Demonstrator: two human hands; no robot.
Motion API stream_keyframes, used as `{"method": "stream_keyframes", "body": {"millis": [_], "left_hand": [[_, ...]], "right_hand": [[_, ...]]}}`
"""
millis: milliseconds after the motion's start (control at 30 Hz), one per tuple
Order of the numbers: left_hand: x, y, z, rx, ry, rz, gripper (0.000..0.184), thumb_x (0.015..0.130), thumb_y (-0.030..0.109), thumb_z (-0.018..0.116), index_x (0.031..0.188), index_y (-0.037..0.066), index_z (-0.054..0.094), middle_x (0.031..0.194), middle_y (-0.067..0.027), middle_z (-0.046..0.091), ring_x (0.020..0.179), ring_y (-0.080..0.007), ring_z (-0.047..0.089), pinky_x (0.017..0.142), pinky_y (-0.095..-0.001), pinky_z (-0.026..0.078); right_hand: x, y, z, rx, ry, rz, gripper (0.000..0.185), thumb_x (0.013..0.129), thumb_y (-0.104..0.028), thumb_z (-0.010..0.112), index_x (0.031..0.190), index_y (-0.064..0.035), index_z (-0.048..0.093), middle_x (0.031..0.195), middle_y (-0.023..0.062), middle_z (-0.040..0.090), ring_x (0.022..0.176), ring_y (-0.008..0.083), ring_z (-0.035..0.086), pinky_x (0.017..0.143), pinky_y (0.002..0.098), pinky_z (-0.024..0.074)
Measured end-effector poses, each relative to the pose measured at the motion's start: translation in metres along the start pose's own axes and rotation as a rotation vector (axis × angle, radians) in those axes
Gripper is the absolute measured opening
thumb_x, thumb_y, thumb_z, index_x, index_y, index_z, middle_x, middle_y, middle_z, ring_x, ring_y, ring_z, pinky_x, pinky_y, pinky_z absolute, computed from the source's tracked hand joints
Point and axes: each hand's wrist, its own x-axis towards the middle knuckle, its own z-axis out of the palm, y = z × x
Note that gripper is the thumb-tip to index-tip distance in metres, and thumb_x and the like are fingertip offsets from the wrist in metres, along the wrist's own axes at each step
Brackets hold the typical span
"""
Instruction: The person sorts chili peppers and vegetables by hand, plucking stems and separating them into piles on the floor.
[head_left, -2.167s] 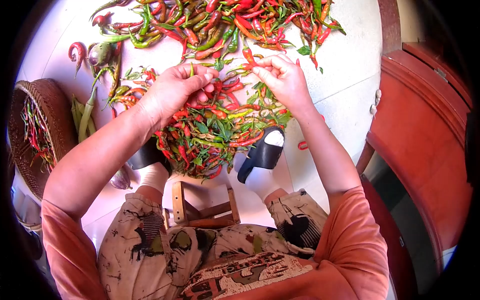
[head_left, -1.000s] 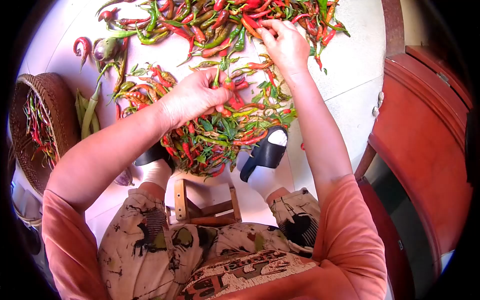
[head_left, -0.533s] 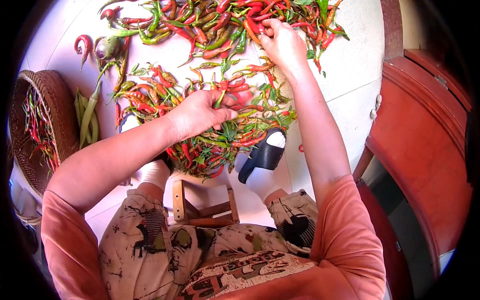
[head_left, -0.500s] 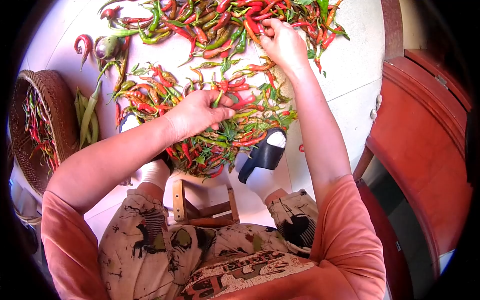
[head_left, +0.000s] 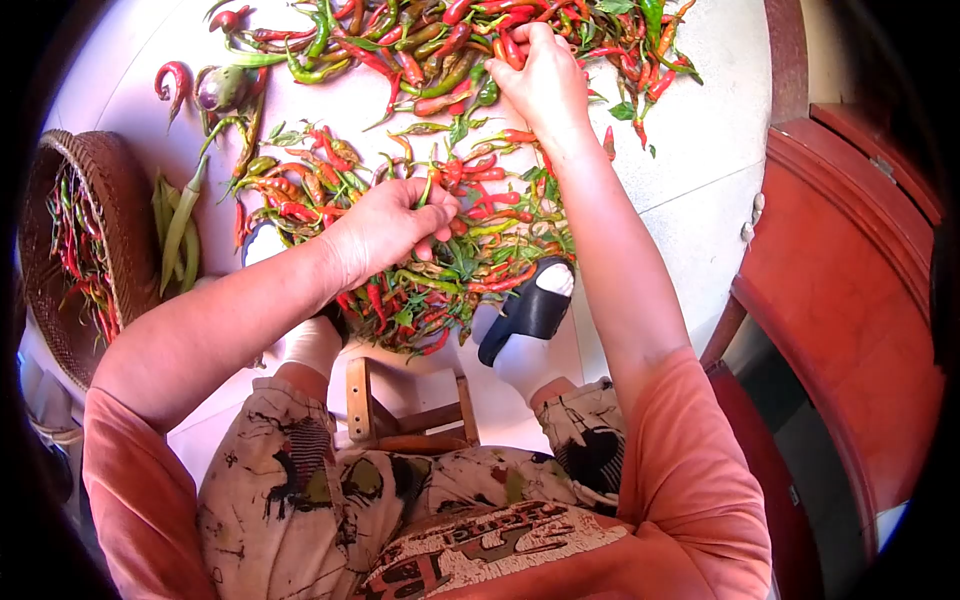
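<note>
Over the near heap of red and green chili peppers [head_left: 440, 285], my left hand [head_left: 392, 225] is closed with thumb and fingers pinching a green chili pepper [head_left: 427, 188] whose tip sticks up. My right hand [head_left: 543, 85] reaches to the far chili pile [head_left: 430, 45]. Its thumb and forefinger close about a red chili pepper [head_left: 513, 50] at that pile's near edge. Leaves and stems are mixed among the peppers of both heaps.
A woven basket [head_left: 125, 210] with chilies lies tipped at the left, beside green pods [head_left: 180, 235]. A purple-green round vegetable [head_left: 222, 90] sits behind. My sandalled foot [head_left: 535, 305] borders the near heap, a wooden stool [head_left: 410, 425] is below, and red wooden furniture [head_left: 850, 290] stands right.
My right hand has shifted left along the edge of the far pile. My left hand has drawn back slightly to the left and now holds a green chili pepper upright.
</note>
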Motion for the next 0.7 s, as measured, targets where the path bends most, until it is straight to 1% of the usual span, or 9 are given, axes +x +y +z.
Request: {"method": "stream_keyframes", "body": {"millis": [100, 167, 233, 300, 333, 367, 433, 633, 700], "left_hand": [[-0.004, -0.004, -0.006, -0.063, -0.011, 0.01, 0.02, 0.093, 0.025, 0.053, 0.102, 0.008, 0.058, 0.08, 0.0022, 0.059, 0.058, -0.004, 0.051, 0.05, -0.0176, 0.04], [-0.007, -0.004, -0.011, -0.055, 0.013, -0.012, 0.018, 0.093, 0.023, 0.053, 0.102, 0.008, 0.057, 0.081, 0.002, 0.059, 0.058, -0.0043, 0.051, 0.05, -0.0177, 0.041], [-0.011, -0.001, -0.017, -0.072, 0.01, 0.076, 0.017, 0.093, 0.022, 0.053, 0.102, 0.008, 0.058, 0.08, 0.0018, 0.059, 0.057, -0.0044, 0.051, 0.05, -0.018, 0.042], [-0.015, 0.003, -0.024, -0.147, 0.048, 0.103, 0.017, 0.093, 0.021, 0.053, 0.103, 0.009, 0.058, 0.08, 0.0005, 0.061, 0.056, -0.0045, 0.053, 0.049, -0.0175, 0.042], [-0.014, 0.005, -0.03, -0.186, 0.028, 0.127, 0.018, 0.092, 0.022, 0.054, 0.104, 0.008, 0.058, 0.08, 0.0003, 0.061, 0.057, -0.0045, 0.053, 0.048, -0.0173, 0.042], [-0.013, 0.006, -0.037, -0.223, 0.009, 0.15, 0.019, 0.092, 0.022, 0.055, 0.104, 0.007, 0.059, 0.08, 0.0, 0.062, 0.058, -0.0045, 0.054, 0.048, -0.0172, 0.042], [-0.014, 0.01, -0.039, -0.319, 0.039, 0.337, 0.024, 0.091, 0.023, 0.057, 0.105, 0.004, 0.06, 0.081, -0.0014, 0.063, 0.062, -0.0054, 0.057, 0.049, -0.018, 0.043], [-0.027, 0.018, -0.048, -0.359, 0.101, 0.465, 0.026, 0.089, 0.023, 0.06, 0.108, 0.006, 0.06, 0.083, -0.0021, 0.064, 0.066, -0.0055, 0.057, 0.054, -0.0177, 0.042], [-0.029, 0.018, -0.049, -0.332, 0.106, 0.49, 0.024, 0.088, 0.023, 0.061, 0.106, 0.006, 0.061, 0.081, -0.0011, 0.063, 0.065, -0.0048, 0.056, 0.054, -0.0173, 0.042]], "right_hand": [[0.002, -0.001, -0.007, -0.079, 0.011, -0.039, 0.026, 0.074, -0.025, 0.064, 0.091, -0.0068, 0.058, 0.087, 0.0154, 0.062, 0.081, 0.0349, 0.061, 0.072, 0.0432, 0.0498], [0.003, 0.004, -0.02, 0.103, -0.127, 0.019, 0.025, 0.073, -0.024, 0.065, 0.089, -0.0057, 0.06, 0.082, 0.0155, 0.063, 0.077, 0.0318, 0.063, 0.071, 0.0411, 0.0492], [-0.004, 0.013, -0.024, 0.662, -0.221, 0.113, 0.026, 0.079, -0.021, 0.066, 0.098, -0.0032, 0.063, 0.079, 0.0029, 0.065, 0.065, 0.0126, 0.059, 0.06, 0.0288, 0.0479], [-0.012, 0.01, -0.051, 1.175, -0.542, 0.382, 0.025, 0.085, -0.018, 0.062, 0.105, -0.0027, 0.061, 0.085, 0.0014, 0.064, 0.061, 0.0047, 0.053, 0.053, 0.0192, 0.0426], [-0.02, 0.001, -0.058, 1.414, -0.602, 0.367, 0.027, 0.088, -0.016, 0.059, 0.111, -0.0028, 0.058, 0.091, 0.0044, 0.064, 0.059, 0.0011, 0.049, 0.05, 0.0136, 0.0377], [-0.026, 0.0, -0.055, 1.543, -0.665, 0.379, 0.03, 0.088, -0.016, 0.059, 0.115, -0.0018, 0.056, 0.094, 0.0051, 0.064, 0.063, 0.0028, 0.053, 0.051, 0.0145, 0.0399], [-0.037, -0.016, -0.052, 1.559, -0.687, 0.37, 0.031, 0.088, -0.018, 0.06, 0.114, -0.0001, 0.056, 0.095, 0.0062, 0.065, 0.066, 0.0041, 0.056, 0.052, 0.015, 0.0416], [-0.051, -0.052, -0.041, 1.594, -0.907, 0.262, 0.033, 0.085, -0.017, 0.063, 0.113, -0.0004, 0.055, 0.091, 0.0052, 0.065, 0.065, 0.0048, 0.057, 0.055, 0.0168, 0.0439], [-0.059, -0.069, -0.042, 1.332, -0.845, 0.265, 0.029, 0.083, -0.017, 0.066, 0.107, -0.0033, 0.057, 0.088, 0.002, 0.064, 0.065, 0.0041, 0.055, 0.055, 0.0173, 0.0424]]}}
